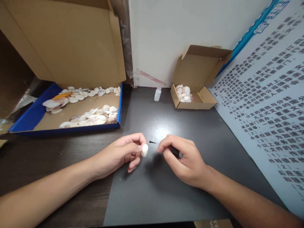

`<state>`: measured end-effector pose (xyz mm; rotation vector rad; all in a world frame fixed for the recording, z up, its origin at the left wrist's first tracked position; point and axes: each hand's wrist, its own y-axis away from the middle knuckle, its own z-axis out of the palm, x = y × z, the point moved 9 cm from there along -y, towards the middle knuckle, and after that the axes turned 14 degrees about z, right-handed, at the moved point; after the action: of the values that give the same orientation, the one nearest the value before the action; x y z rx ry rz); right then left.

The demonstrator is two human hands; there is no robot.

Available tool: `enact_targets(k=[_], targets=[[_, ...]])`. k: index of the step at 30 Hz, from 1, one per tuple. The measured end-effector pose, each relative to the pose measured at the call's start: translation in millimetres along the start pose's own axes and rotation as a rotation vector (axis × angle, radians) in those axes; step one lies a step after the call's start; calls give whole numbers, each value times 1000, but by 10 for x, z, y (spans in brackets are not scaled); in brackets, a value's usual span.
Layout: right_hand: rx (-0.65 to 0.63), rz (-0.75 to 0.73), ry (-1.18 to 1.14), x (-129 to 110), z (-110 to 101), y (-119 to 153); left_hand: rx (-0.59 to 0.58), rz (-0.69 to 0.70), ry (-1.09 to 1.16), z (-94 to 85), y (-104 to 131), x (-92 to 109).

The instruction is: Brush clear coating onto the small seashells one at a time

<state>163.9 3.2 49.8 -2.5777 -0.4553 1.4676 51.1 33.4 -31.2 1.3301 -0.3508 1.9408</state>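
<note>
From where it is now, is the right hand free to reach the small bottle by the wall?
Probably not at once: the right hand holds a small brush. The dark mat up to the bottle is bare.

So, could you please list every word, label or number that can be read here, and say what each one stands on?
White board at right: rows of black Chinese print, with "(1)", "(2)", "(3)" readable; the rest is too skewed to quote reliably.
Blue band on that board: large characters, cut off, unreadable.
Cardboard piece at bottom edge: pale letters, cut off, unreadable.
Small bottle: no readable label.
Shell and brush: no text.
</note>
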Motion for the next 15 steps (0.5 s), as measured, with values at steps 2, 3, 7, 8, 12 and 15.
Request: enact_targets(k=[2,3,7,8,12,15], targets=[[-43,-38,-18,-37,32,13,3,5,-1,-1,1,5],[-70,-52,-20,-51,55,18,5,8,1,-2,1,8],[-39,3,-3,-9,30,1,7,12,4,-6,4,5],[-31,-4,-16,-17,20,2,8,14,5,-8,4,4],[-71,-26,-23,-33,59,20,12,18,22,-5,5,5],[-47,23,-10,13,44,20,15,20,32,1,6,5]])
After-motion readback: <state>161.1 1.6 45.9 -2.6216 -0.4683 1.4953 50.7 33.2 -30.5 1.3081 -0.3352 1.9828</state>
